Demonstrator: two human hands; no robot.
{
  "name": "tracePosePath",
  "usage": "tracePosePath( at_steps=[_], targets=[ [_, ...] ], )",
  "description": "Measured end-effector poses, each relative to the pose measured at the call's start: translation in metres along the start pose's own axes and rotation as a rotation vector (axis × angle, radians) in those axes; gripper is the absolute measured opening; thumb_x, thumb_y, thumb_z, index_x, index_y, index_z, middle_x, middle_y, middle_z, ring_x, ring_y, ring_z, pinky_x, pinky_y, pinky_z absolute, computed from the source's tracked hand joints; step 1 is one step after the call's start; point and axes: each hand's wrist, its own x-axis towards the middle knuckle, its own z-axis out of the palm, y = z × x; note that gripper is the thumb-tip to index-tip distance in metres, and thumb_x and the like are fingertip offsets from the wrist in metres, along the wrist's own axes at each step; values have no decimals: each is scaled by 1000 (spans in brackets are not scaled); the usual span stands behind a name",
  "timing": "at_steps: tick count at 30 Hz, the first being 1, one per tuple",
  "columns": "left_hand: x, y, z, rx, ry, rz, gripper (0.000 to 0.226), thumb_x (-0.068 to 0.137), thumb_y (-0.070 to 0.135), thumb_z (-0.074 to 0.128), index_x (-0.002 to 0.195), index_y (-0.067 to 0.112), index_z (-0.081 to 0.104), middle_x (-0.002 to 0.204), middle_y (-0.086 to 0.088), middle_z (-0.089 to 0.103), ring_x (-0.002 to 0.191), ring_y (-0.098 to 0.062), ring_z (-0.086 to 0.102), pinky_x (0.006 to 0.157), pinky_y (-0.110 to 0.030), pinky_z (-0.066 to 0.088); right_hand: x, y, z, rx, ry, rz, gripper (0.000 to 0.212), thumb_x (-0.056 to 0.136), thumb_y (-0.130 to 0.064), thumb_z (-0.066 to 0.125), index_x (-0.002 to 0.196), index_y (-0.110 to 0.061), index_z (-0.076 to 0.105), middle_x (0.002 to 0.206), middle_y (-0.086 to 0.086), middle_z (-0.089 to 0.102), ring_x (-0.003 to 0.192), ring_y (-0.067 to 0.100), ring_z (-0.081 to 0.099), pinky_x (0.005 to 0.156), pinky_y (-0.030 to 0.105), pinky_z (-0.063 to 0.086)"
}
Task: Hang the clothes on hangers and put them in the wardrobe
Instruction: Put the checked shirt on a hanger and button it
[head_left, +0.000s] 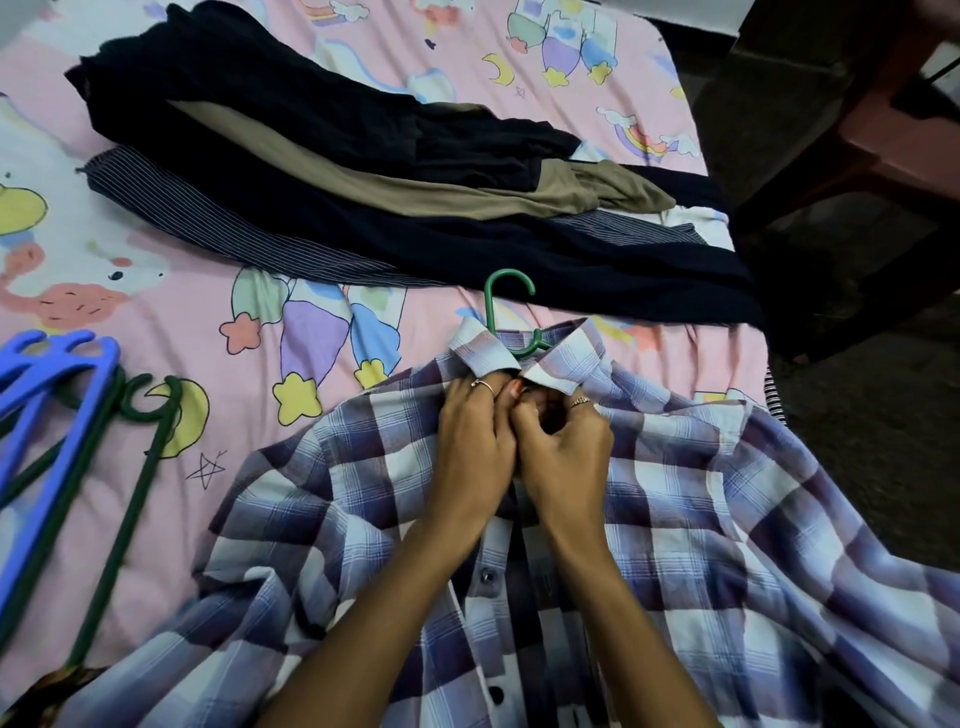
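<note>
Step in hand: fastening the top button of the plaid shirt (675, 519), judged from both hands meeting at the placket just below the collar.
Left hand (475, 452): fingers curled, pinching the left shirt front.
Right hand (563, 457): fingers curled, pinching the right front edge; the button itself is hidden.
Shirt position: spread front-up on the bed (322, 322), collar just beyond the fingertips.
Green hanger (511, 312): inside the shirt, hook protruding from the collar.
Next move: probably lifting by the hook; the wardrobe is out of view.
Remaining: dark clothes pile (363, 171); spare hangers (62, 415) at left.
</note>
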Motion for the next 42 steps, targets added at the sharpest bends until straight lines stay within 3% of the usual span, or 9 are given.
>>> tracePosePath(
  at_steps=[5, 10, 14, 18, 24, 32, 36, 40, 42],
  targets=[
    [1, -5, 4, -290, -52, -140, 31, 95, 31, 43, 90, 10, 65, 86, -5, 71, 84, -21, 67, 76, -43, 53, -1, -1, -5, -12, -43, -103, 12, 86, -13, 64, 78, -8, 56, 69, 2, 65, 64, 17, 61, 59, 27, 46],
    [1, -9, 6, -176, -63, -63, 33, 97, 33, 39, 91, 10, 62, 87, -7, 64, 82, -21, 58, 74, -36, 47, 7, 1, -8, -180, -207, -167, 16, 92, -17, 52, 81, -6, 56, 79, 9, 65, 75, 24, 60, 69, 33, 44],
    [2, -4, 4, -68, -43, 3, 26, 97, 24, 37, 89, 10, 58, 86, 2, 54, 84, -13, 43, 73, -22, 29, 13, 0, -13, -251, -262, -240, 24, 97, -21, 46, 83, -7, 59, 83, 9, 67, 78, 24, 60, 67, 30, 38],
    [4, -7, 3, -61, -40, 19, 23, 96, 21, 38, 87, 12, 56, 84, 2, 53, 82, -14, 44, 71, -21, 29, 12, -1, -11, -209, -280, -261, 17, 98, -14, 46, 83, -15, 53, 80, 11, 66, 74, 27, 59, 62, 24, 30],
    [5, -2, 1, -311, -34, -100, 22, 94, 25, 41, 77, 17, 52, 69, 6, 56, 64, -9, 50, 62, -26, 42, 16, 2, -10, -126, -284, -408, 15, 94, -17, 47, 85, -8, 55, 72, 6, 63, 64, 12, 51, 58, 17, 33],
    [5, 1, 2, -681, -97, -374, 24, 99, 18, 44, 90, 7, 63, 89, -11, 68, 86, -17, 61, 86, -39, 49, 20, 10, -10, -23, -328, -467, 16, 96, -16, 48, 85, -6, 52, 70, 4, 58, 63, 11, 52, 59, 16, 38],
    [7, -1, 2, -770, -103, -445, 22, 97, 19, 49, 88, 16, 69, 88, -7, 71, 87, -19, 63, 89, -43, 49, 24, 11, -9, 62, -386, -356, 19, 96, -21, 44, 79, -11, 46, 64, 0, 51, 59, 11, 45, 59, 28, 39],
    [9, -3, -1, -711, -147, -418, 22, 96, 24, 50, 86, 15, 67, 82, -12, 68, 79, -25, 61, 82, -51, 51, 35, 8, -15, 389, -615, 45, 24, 99, -11, 47, 76, -14, 43, 56, -6, 43, 52, 8, 41, 50, 19, 34],
    [9, -3, -4, -655, -178, -367, 23, 98, 24, 48, 88, 10, 64, 76, -12, 66, 72, -24, 61, 77, -47, 52, 42, 5, -20, 519, -708, 221, 25, 98, -7, 47, 73, -10, 45, 53, -2, 41, 47, 11, 41, 47, 21, 30]
  ],
)
